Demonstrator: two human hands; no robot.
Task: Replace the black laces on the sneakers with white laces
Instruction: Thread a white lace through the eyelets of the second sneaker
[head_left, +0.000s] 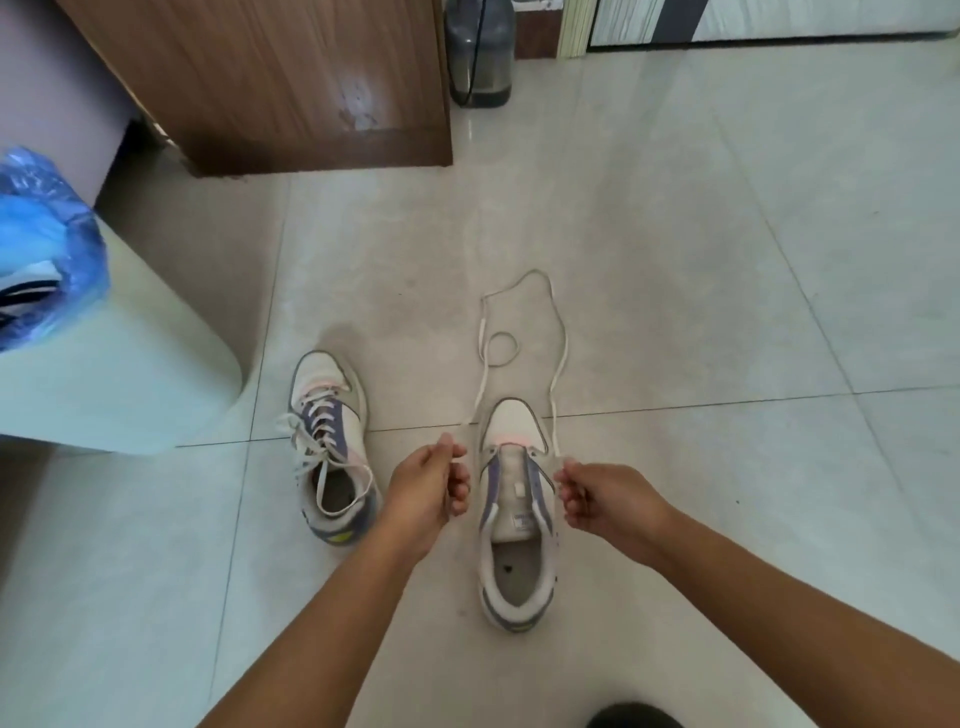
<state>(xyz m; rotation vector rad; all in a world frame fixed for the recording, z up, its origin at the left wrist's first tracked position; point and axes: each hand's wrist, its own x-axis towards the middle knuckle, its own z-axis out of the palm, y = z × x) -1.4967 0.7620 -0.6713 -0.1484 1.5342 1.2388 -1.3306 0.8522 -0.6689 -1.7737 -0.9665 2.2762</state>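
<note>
Two white sneakers with purple trim stand on the tiled floor. The left sneaker (332, 447) is threaded with a white lace, its ends lying loose over the opening. The right sneaker (515, 509) has bare eyelets along its tongue. A long white lace (560, 358) runs in a loop on the floor beyond its toe. My left hand (428, 486) pinches one end of that lace beside the shoe's left side. My right hand (597, 493) pinches the other end at the right side. No black lace shows.
A small ring-shaped band (503, 348) lies on the floor inside the lace loop. A wooden cabinet (291, 88) stands at the back left, a water jug (480, 52) beside it. A pale rounded surface (135, 364) with a blue plastic bag (41, 249) is at left.
</note>
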